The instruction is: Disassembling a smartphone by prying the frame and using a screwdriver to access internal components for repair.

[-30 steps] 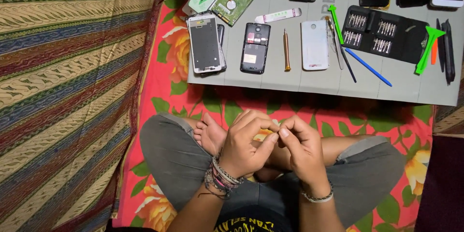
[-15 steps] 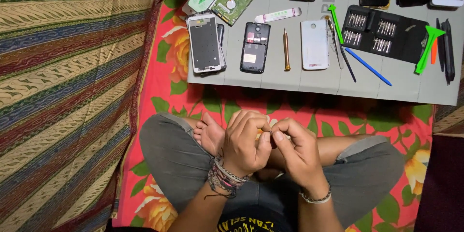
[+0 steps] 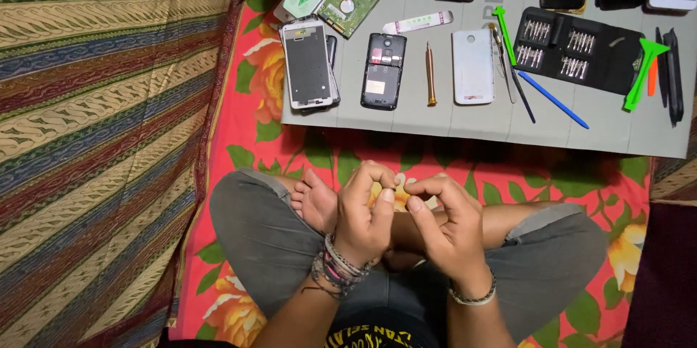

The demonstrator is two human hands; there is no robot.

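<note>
Red floral bedding fills the lower frame under crossed legs. At lower centre the left hand (image 3: 367,214) and right hand (image 3: 443,221) meet fingertip to fingertip, pinched narrow; what they hold is too small to tell. They have drifted slightly apart since a second ago. Above, untouched, lie the opened black phone (image 3: 383,71) and screwdriver (image 3: 430,74) on the grey board (image 3: 617,127).

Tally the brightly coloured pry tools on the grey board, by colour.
Green pry tools: 2
Blue pry tool: 1
Orange pry tool: 1
Total: 4
</note>
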